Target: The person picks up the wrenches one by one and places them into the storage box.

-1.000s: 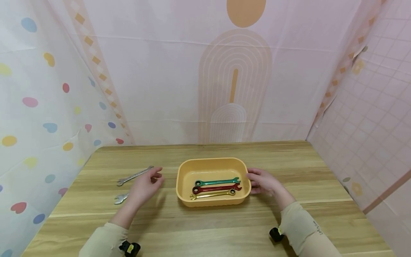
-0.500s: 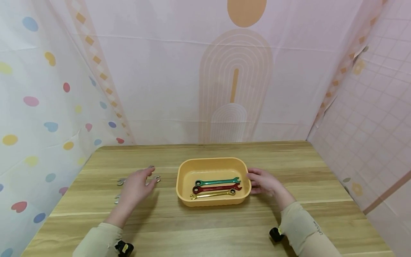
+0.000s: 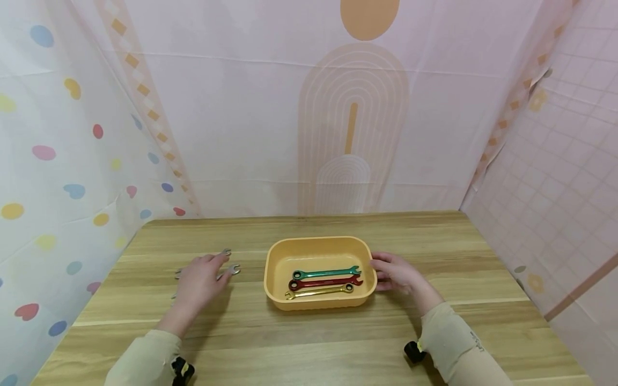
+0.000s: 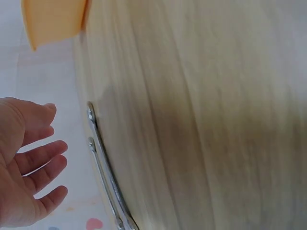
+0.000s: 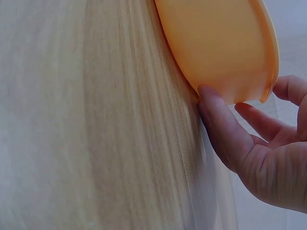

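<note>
Pink patterned sheets wall in a wooden table [image 3: 309,343], and an orange tray [image 3: 276,257] sits at its middle. Inside the tray lie a green wrench [image 3: 326,273], a red wrench [image 3: 324,281] and a gold wrench [image 3: 319,291]. Left of the tray, the left hand [image 3: 197,280] hovers with relaxed, spread fingers over two silver wrenches [image 4: 106,178], seemingly not touching. Right of the tray, the right hand [image 3: 397,272] rests loose fingers against its wall.
</note>
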